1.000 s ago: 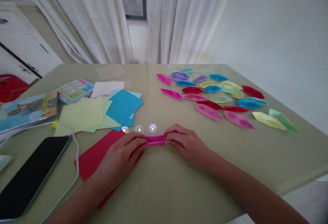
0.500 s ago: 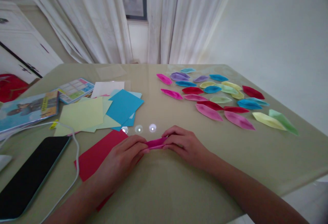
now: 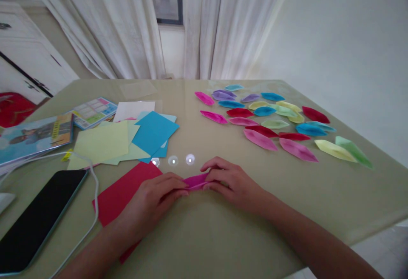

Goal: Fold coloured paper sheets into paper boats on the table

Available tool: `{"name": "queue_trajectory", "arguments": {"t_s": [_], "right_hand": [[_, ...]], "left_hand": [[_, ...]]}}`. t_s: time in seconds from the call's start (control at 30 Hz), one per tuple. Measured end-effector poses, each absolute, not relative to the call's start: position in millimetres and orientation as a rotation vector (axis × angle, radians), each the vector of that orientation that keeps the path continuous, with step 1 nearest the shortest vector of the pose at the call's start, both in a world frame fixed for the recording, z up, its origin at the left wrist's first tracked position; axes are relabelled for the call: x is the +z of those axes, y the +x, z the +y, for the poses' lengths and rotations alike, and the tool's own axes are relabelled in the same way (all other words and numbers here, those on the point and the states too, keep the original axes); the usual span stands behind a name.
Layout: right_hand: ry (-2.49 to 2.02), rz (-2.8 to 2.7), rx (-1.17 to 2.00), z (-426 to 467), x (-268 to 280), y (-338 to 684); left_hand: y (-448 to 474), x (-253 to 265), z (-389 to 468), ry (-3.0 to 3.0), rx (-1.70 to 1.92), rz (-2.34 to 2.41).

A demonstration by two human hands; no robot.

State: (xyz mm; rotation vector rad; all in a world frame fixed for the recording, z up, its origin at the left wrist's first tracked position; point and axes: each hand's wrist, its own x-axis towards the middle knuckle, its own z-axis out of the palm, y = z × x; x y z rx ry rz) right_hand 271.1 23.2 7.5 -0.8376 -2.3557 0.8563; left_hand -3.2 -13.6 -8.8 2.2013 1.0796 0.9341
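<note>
Between my two hands, just above the table, is a folded pink paper boat (image 3: 195, 181), narrow and slightly tilted. My left hand (image 3: 161, 194) pinches its left end between thumb and fingers. At the other end, my right hand (image 3: 231, 181) grips the paper with its thumb below and fingers above; the index finger is a little raised. Both tips of the paper are covered by fingers. Under and beside my left forearm lies a sheet of red paper (image 3: 123, 196).
Several folded paper boats (image 3: 261, 139) in many colours spread over the table's right side. To the left lie yellow paper (image 3: 100, 143), blue paper (image 3: 157, 133), a booklet (image 3: 38, 138), a white cable (image 3: 96, 202) and a black-screened phone (image 3: 41, 219).
The pink paper boat has tilted, its right end higher. My left hand has shifted slightly right and down, and my right index finger has lifted a little off the paper.
</note>
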Motion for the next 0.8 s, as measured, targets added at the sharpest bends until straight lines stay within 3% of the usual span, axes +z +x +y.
{"name": "queue_trajectory", "arguments": {"t_s": [0.17, 0.5, 0.8], "right_hand": [[-0.872, -2.403, 0.856, 26, 9, 274], [-0.739, -2.524, 0.399, 7, 1, 258], [-0.795, -2.579, 0.380, 21, 3, 271]], "left_hand": [[-6, -8, -11, 2.165, 0.947, 1.086], [12, -17, -24, 2.290, 0.936, 1.034], [0, -13, -20, 2.378, 0.860, 1.134]]}}
